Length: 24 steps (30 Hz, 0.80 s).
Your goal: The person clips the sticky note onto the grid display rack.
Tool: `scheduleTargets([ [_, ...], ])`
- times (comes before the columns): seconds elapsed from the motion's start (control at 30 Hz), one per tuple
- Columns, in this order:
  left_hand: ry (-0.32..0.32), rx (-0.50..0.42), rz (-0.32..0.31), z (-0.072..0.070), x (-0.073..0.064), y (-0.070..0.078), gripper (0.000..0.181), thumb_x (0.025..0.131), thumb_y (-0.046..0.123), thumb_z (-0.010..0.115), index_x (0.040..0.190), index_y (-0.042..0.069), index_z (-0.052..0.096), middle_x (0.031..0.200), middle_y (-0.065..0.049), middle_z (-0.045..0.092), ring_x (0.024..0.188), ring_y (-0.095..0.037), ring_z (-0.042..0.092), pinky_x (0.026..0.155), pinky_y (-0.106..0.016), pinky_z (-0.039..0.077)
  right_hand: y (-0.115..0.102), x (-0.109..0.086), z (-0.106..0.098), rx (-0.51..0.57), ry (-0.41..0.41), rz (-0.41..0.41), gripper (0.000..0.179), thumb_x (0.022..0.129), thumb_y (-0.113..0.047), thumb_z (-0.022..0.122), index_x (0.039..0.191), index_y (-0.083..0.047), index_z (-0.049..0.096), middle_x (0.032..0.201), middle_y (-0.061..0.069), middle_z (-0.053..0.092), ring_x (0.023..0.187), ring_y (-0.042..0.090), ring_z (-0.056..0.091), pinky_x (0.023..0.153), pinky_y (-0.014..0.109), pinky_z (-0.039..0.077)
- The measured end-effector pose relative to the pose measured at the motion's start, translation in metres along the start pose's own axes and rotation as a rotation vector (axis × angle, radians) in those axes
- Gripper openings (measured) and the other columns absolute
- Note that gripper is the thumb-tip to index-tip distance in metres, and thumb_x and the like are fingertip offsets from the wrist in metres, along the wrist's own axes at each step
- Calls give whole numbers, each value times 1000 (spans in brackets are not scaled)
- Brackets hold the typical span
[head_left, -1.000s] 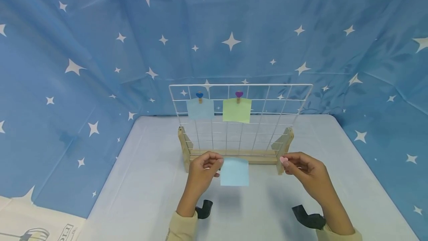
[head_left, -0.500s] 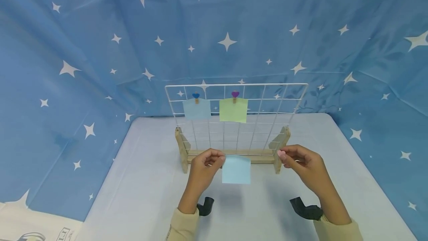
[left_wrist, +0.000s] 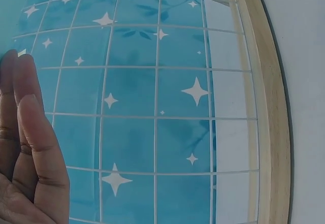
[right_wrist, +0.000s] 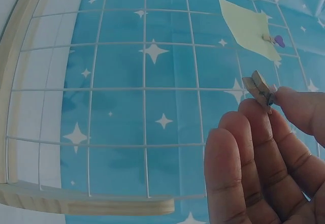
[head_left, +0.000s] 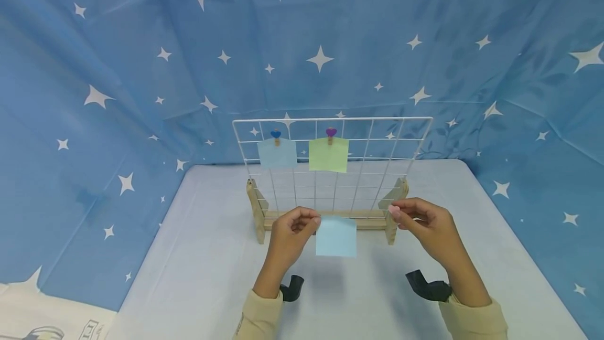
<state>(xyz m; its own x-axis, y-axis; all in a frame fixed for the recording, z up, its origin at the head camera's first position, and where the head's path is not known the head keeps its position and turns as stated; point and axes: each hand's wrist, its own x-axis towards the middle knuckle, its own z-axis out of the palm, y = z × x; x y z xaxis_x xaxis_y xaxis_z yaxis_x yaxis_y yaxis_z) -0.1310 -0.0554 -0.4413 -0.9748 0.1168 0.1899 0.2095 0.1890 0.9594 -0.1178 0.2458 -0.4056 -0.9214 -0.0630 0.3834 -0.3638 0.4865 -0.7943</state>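
Observation:
My left hand (head_left: 293, 232) pinches the upper left corner of a light blue paper note (head_left: 336, 237), which hangs in front of the rack's base. In my right hand (head_left: 427, 227) a small wooden clothespin (right_wrist: 259, 89) is pinched between thumb and fingers; its pink heart (head_left: 394, 211) shows in the head view. Behind both hands stands a white wire grid rack (head_left: 373, 167) on a wooden base (head_left: 258, 211). A blue note (head_left: 277, 153) hangs on it from a blue-heart clothespin (head_left: 276, 135), and a green note (head_left: 329, 156) from a purple-heart clothespin (head_left: 331, 134).
The rack stands on a white table (head_left: 212, 256) before a blue star-patterned cloth (head_left: 255, 25). A printed cream-coloured sheet (head_left: 56, 314) lies at the lower left. Black straps with black attachments (head_left: 428, 287) sit at both wrists.
Both hands have risen slightly toward the rack. The left has shifted a little right with the blue note, and the right a little left with the clothespin. The head view has turned slightly.

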Motion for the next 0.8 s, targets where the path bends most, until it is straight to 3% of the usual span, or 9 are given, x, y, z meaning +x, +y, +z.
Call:
scheduleTargets([
  [0.13, -6, -25, 3, 1, 3, 1, 11, 103, 16, 75, 106, 5, 79, 90, -5, 75, 80, -16, 69, 75, -22, 57, -2, 2, 0, 8, -3, 3, 14, 98, 2, 76, 111, 1, 79, 96, -1, 78, 85, -1, 70, 73, 15, 59],
  [0.6, -31, -55, 38, 8, 11, 1, 12, 103, 16, 75, 105, 4, 79, 91, -6, 75, 79, -13, 68, 74, -22, 57, -4, 8, 0, 5, -5, 9, 15, 100, -2, 76, 114, -2, 80, 100, -13, 75, 90, -2, 68, 75, 14, 57],
  [0.8, -32, -47, 55, 10, 15, 1, 12, 103, 15, 75, 105, 4, 79, 93, -7, 75, 81, -12, 66, 75, -21, 57, -4, 13, 2, -3, -3, -17, 15, 99, -1, 76, 114, -1, 80, 103, -5, 78, 91, -2, 68, 76, 14, 57],
])
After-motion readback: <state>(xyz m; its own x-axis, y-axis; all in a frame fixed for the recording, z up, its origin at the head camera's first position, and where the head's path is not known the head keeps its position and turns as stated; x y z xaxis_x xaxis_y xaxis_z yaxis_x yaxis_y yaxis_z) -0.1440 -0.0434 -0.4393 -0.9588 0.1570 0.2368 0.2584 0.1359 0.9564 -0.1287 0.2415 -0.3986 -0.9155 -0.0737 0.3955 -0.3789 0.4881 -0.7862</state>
